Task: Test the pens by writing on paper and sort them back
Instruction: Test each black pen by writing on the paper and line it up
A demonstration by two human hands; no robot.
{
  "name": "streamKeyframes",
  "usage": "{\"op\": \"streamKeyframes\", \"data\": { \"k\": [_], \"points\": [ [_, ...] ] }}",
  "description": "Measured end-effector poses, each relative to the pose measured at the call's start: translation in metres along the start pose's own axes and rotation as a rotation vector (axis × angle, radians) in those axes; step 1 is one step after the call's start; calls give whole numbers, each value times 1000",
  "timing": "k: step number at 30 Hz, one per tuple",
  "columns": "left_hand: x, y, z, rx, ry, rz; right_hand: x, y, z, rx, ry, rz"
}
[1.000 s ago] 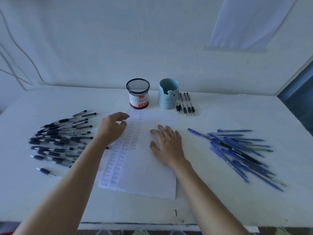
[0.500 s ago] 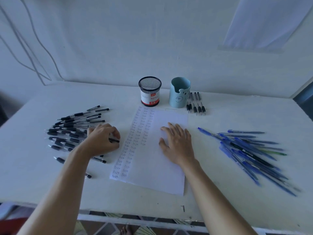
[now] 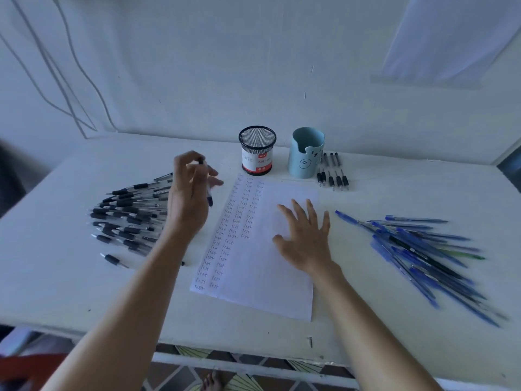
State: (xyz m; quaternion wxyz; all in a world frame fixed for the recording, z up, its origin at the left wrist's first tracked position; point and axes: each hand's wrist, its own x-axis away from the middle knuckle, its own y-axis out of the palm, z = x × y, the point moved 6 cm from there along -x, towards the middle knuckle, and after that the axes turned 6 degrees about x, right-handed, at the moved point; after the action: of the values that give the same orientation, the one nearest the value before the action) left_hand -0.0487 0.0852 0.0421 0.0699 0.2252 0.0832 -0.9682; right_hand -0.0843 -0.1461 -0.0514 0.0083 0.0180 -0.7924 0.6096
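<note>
While your left hand (image 3: 189, 193) pinches one clear, black-grip pen (image 3: 209, 197) in curled fingers, held above the table between the black pen pile (image 3: 129, 215) and the white written sheet (image 3: 253, 277), your right hand (image 3: 306, 238) lies flat on that sheet, fingers spread. Behind the sheet: black mesh cup (image 3: 257, 150), pale-blue bear-face cup (image 3: 306, 153); contents not discernible.

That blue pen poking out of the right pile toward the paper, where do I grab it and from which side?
Pinch the blue pen at its free dark-blue end, coming from above on the paper side. That end lies flat on bare table, clear of the blue pile; the rest runs into crossed pens. The right hand, flat on the paper, looks nearest.
</note>
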Motion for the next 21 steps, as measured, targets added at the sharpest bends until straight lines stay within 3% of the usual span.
{"op": "streamKeyframes", "data": {
  "k": [5, 10, 13, 15, 19, 21],
  "points": [
    [7, 36, 1, 501, -268, -30, -4, -1, 6, -70, -17, -46],
    [16, 57, -8, 733, -538, -23, 0, 3, 11, 24, -65, -78],
    [16, 59, -11, 864, -606, 7, 1, 5, 10, 52, -69, -71],
    [15, 58, -14, 893, -586, 24, 2, 6, 10, 76, -70, -64],
    [14, 51, -33, 647, -542, 103, 2, 7, 8, 136, -78, -72],
    [18, 51, -43, 646, -568, 133, 2, 7, 7, 165, -79, -78]
  ]
}}
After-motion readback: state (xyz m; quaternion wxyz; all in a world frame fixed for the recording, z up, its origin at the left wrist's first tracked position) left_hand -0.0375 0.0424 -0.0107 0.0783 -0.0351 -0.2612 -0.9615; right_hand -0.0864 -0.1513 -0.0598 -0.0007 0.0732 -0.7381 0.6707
